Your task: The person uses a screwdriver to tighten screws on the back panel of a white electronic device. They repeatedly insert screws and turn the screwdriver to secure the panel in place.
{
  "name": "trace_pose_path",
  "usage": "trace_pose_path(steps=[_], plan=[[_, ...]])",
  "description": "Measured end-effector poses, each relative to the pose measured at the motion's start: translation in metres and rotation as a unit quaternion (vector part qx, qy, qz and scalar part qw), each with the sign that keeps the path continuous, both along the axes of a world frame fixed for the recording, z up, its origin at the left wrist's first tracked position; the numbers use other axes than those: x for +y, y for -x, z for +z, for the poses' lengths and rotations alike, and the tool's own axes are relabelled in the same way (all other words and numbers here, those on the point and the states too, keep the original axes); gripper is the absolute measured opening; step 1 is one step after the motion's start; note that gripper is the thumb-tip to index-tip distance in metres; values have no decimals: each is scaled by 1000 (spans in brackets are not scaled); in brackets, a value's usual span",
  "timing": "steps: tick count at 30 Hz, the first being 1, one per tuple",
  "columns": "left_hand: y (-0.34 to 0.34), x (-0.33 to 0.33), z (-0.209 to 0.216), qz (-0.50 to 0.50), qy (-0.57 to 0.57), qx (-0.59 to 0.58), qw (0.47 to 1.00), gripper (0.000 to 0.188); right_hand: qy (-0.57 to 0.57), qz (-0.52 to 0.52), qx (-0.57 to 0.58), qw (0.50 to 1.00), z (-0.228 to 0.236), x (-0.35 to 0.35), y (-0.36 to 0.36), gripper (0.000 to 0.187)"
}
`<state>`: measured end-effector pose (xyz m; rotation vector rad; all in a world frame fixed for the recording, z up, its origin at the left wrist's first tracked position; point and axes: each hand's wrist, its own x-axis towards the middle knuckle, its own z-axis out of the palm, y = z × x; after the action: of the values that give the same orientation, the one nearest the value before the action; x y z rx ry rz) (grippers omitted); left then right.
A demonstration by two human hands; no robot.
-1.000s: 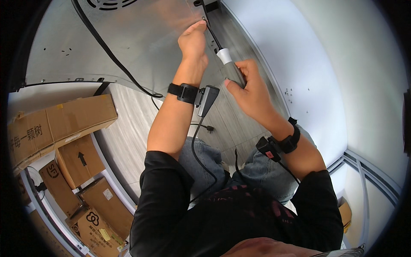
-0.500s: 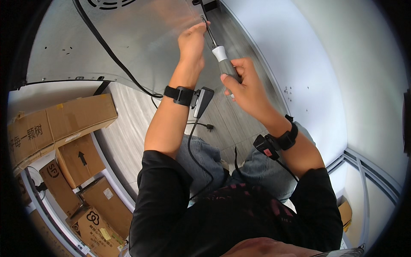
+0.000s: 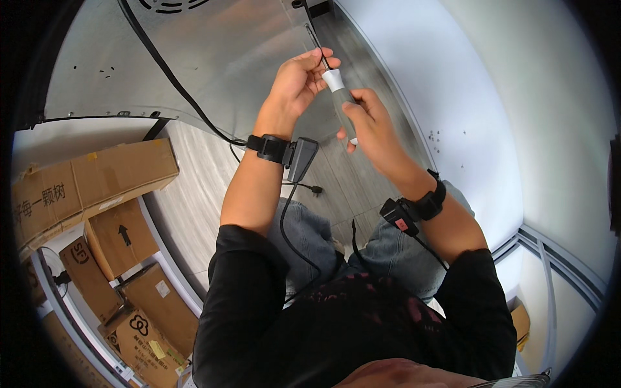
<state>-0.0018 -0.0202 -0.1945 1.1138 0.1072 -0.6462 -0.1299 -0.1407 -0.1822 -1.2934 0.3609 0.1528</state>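
My right hand (image 3: 372,132) is wrapped around the grey and white handle of a screwdriver (image 3: 341,100). Its thin metal shaft points up and away, and the tip is beside the right edge of a silver metal panel (image 3: 213,64). Around the shaft, just above the handle, the fingers of my left hand (image 3: 301,81) are closed. Whether the tip sits in a screw is too small to tell. Each wrist wears a black strap with a small dark device.
A black cable (image 3: 165,76) hangs across the panel, and a plug (image 3: 315,189) lies on the grey wood-look floor. Cardboard boxes (image 3: 123,239) are stacked at left. A white wall panel (image 3: 446,90) stands close on my right, with a metal frame (image 3: 550,252) behind it.
My left hand has slid down the shaft, away from the tip and closer to the handle. My right hand keeps its hold on the handle with slightly shifted fingers.
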Motion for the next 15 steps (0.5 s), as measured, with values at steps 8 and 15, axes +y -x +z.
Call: trace_pose_path(steps=[8,15], plan=[[-1,2,-3,20,-60,-16,998,21,244,24,-91,965,-11,0,4,43],[11,7,14,-74,-58,-11,995,26,63,-56,58,995,-5,1,1,32]])
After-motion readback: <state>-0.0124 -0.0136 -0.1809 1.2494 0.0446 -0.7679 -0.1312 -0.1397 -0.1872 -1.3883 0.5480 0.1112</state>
